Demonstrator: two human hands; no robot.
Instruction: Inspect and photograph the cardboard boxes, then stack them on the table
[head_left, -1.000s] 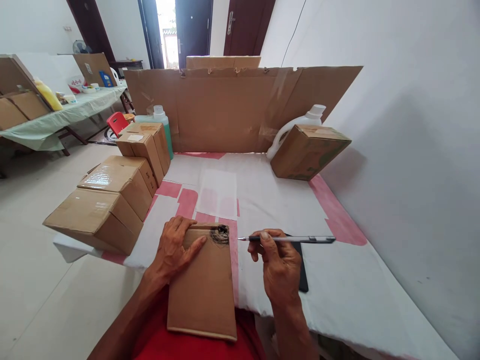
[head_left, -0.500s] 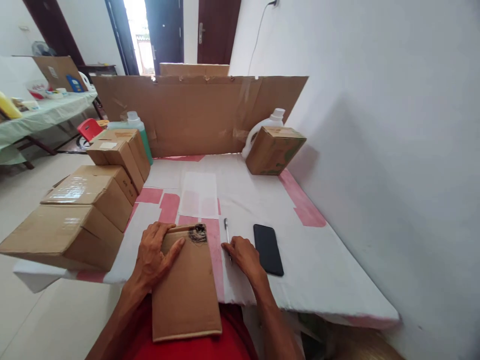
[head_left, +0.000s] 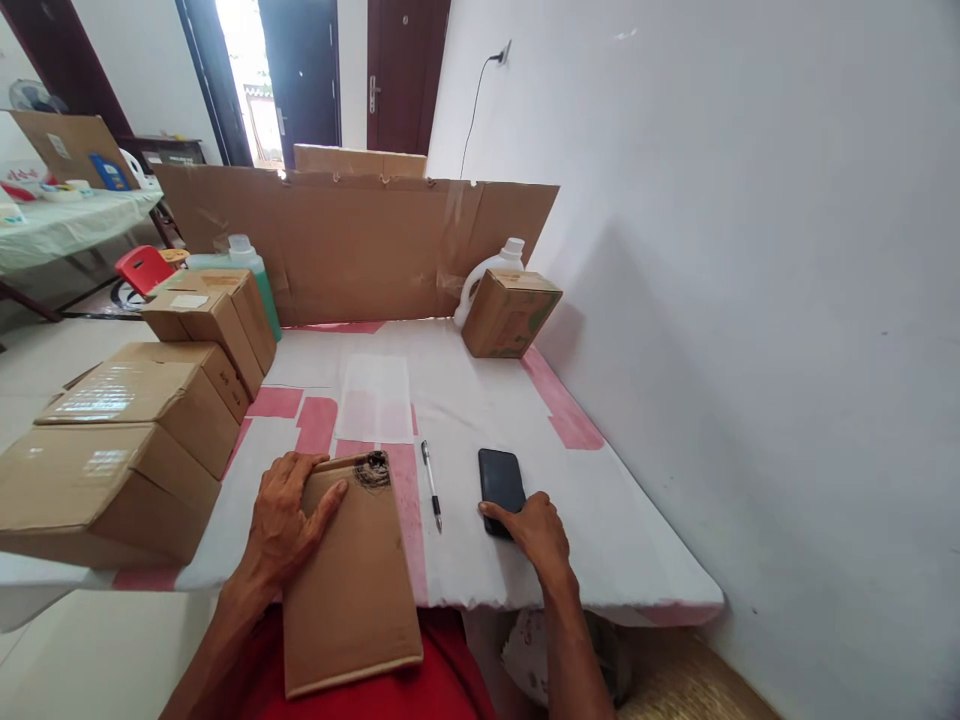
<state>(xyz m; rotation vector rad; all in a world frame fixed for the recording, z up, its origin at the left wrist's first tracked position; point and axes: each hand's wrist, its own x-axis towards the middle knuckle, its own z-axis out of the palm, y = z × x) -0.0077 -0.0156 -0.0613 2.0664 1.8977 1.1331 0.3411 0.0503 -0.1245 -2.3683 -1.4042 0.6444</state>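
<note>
A flat brown cardboard piece (head_left: 351, 580) with a black scribble at its top right corner leans from my lap onto the table's front edge. My left hand (head_left: 286, 519) lies on its top left corner, fingers spread flat. A pen (head_left: 431, 485) lies loose on the white cloth to the right of the cardboard. A black phone (head_left: 500, 476) lies flat further right. My right hand (head_left: 535, 531) rests on the phone's near end with curled fingers touching it.
Several sealed cardboard boxes (head_left: 112, 470) line the table's left side, with a green bottle (head_left: 247, 262) behind them. A cardboard sheet (head_left: 352, 245) stands across the back. A white jug (head_left: 487, 275) and a tilted box (head_left: 510, 312) sit at the back right. A white wall runs along the right.
My right hand held the pen over the cardboard, laid it down on the cloth, then moved right onto the phone. The view has swung to the right.
</note>
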